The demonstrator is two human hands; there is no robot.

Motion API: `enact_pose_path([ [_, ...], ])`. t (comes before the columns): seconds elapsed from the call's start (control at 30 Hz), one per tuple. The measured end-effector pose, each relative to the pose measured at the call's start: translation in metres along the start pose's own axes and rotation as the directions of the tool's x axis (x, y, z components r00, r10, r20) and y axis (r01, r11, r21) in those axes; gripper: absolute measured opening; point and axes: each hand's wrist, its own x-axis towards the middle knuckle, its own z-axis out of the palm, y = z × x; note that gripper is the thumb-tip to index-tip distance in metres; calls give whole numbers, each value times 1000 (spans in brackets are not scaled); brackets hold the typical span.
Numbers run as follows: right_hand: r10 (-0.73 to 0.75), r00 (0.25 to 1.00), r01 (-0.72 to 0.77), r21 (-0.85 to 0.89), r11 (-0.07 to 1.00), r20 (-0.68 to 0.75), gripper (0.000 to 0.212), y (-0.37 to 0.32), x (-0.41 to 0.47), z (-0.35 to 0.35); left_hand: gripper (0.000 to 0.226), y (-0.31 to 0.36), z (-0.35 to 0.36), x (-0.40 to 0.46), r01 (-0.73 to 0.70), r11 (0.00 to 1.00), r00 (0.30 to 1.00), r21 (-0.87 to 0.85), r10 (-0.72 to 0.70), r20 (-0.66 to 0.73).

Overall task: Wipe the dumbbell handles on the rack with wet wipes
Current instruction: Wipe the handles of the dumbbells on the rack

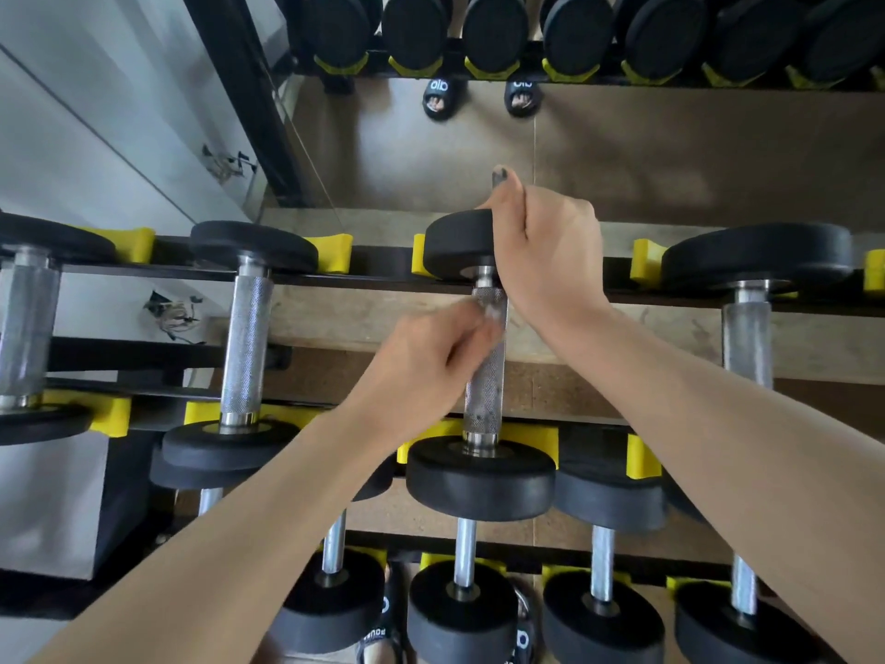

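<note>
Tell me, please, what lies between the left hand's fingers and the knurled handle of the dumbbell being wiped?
In the head view, a crumpled wet wipe, blurred, sits between the left hand and the knurled handle; the right hand grips the far weight head.

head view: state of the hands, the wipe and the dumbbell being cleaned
left hand: fingers pinch the wet wipe against the handle
wet wipe: bunched, blurred, pressed on the handle's far part
right hand: grips the far head
dumbbell: lying in the rack's yellow cradles
</note>
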Motion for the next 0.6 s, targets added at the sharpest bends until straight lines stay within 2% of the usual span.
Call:
enact_pose_path([
  [0.1,-3,1000,3,-14,1000,8,62,1,1,-2,28,-3,-7,-31,-151,984,962,95,124,243],
  [0.2,-14,1000,14,-25,1000,14,62,1,0,-3,28,-3,-13,-26,-184,965,954,185,131,269],
  [0.3,-19,1000,20,-14,1000,8,62,2,0,-2,28,5,-13,-21,-83,990,984,112,64,164],
  [0.37,-21,1000,21,-15,1000,3,62,2,0,-1,32,10,-15,-19,81,996,991,-46,-76,106],
  [0.43,-32,999,32,-13,999,4,61,1,0,-1,37,15,-22,-16,261,912,964,-316,-229,136],
  [0.5,-38,999,38,-12,999,-6,58,2,0,-2,35,19,-29,-12,342,809,940,-478,-283,192],
  [0.57,-41,999,41,-25,999,-9,58,2,1,-2,23,24,-31,-9,358,790,933,-497,-311,179],
  [0.6,-42,999,42,-27,999,-6,59,2,1,-2,22,24,-30,-9,335,839,942,-429,-302,145],
])
